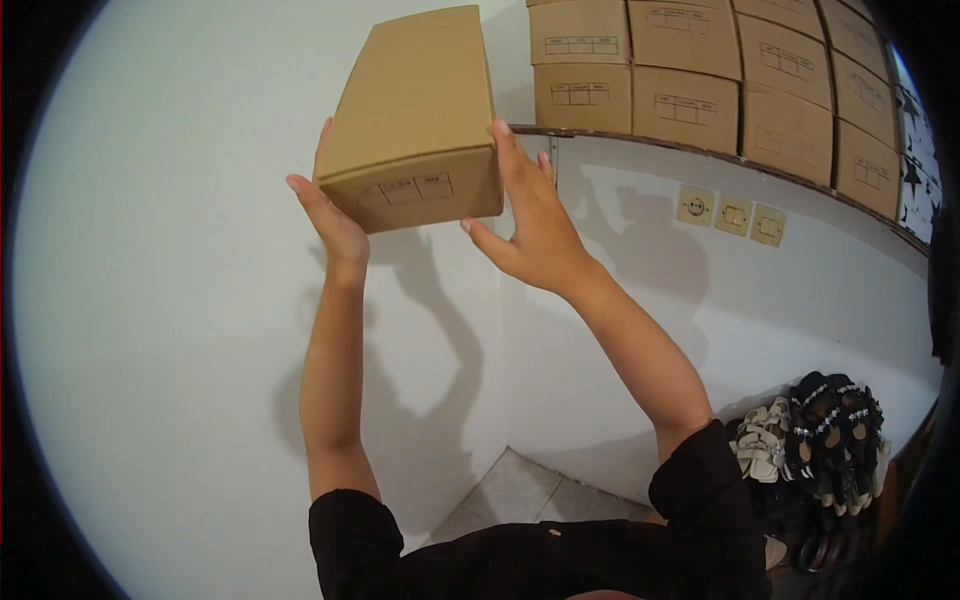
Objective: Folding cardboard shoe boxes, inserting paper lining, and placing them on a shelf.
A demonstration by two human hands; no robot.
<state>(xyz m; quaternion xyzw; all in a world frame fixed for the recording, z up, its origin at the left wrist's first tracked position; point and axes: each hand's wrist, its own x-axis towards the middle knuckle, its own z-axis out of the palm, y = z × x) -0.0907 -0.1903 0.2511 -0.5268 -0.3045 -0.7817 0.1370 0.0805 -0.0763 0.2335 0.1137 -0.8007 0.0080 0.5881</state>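
Note:
A closed brown cardboard box (420,90) is raised in front of me, left of the shelf, its printed end facing me. My left hand (335,220) grips its left side, with the thumb by the near lower corner and the other fingers mostly hidden behind the side. Along the right side lies my right hand (530,215), fingers up against the edge and thumb near the bottom corner. Between the two palms the box is held slightly tilted.
Stacked cardboard boxes (685,105) fill the wall shelf (700,152) at the upper right. A socket and switches (735,215) sit on the wall below. Black and cream shoes (830,430) are piled at the lower right, near the tiled floor (515,485).

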